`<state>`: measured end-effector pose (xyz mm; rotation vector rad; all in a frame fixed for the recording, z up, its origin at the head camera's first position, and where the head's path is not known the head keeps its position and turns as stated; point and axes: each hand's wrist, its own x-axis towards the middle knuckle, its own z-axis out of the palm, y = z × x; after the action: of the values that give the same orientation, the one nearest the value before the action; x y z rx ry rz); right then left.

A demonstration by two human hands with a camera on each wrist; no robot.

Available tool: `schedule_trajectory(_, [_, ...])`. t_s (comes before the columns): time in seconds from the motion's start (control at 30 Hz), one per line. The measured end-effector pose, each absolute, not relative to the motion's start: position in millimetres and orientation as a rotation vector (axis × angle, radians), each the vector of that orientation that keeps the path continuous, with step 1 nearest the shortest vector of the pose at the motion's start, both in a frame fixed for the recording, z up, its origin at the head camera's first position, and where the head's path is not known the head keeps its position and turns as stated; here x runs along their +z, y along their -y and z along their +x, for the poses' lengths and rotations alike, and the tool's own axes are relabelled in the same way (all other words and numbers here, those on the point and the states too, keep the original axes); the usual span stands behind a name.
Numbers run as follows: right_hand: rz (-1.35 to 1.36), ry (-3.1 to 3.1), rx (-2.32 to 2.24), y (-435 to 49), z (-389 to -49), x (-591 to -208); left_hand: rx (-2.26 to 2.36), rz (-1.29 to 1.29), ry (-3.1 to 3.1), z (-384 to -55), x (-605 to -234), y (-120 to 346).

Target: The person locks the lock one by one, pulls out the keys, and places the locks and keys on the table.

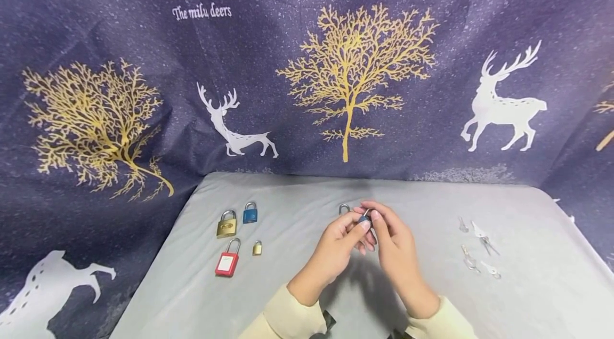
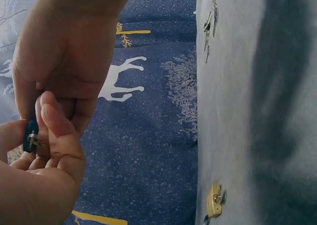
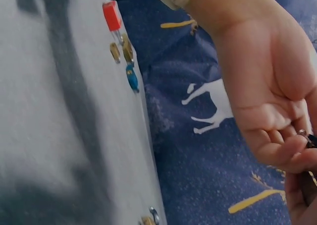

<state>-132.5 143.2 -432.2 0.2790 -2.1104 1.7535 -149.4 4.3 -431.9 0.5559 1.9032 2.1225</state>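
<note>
Over the middle of the table, both hands meet at a small dark blue padlock point(image 1: 364, 219). My left hand point(image 1: 336, 245) grips its body between thumb and fingers. The right hand point(image 1: 397, 237) has thumb and fingertips at the metal shackle, pinching it from the other side. In the left wrist view, a small silver metal piece point(image 2: 33, 140) stands out from the blue body point(image 2: 28, 129). Fingers hide much of the padlock. Just behind the left fingers lies a brass padlock point(image 2: 214, 199), its shackle point(image 1: 344, 206) showing in the head view.
At the table's left lie a large brass padlock point(image 1: 226, 227), a blue padlock point(image 1: 250, 215), a red padlock point(image 1: 226, 264) with a white label and a small brass padlock point(image 1: 257, 248). Several keys point(image 1: 469, 260) lie on the right. A patterned dark cloth point(image 1: 307, 158) hangs behind the grey-covered table point(image 1: 182, 301).
</note>
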Motion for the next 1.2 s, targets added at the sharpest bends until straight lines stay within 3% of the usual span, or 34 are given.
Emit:
schedule_trajectory(0.37, [0.213, 1.890, 1.873, -123.5, -123.3, -440.7, 2.161, 0.673, -1.930, -145.5, -429.3, -3.9])
schedule_trajectory(1.2, [0.411, 2.072, 1.826, -137.6, -130.2, -441.0, 2.110, 0.387, -2.083, -152.5, -429.6, 2.0])
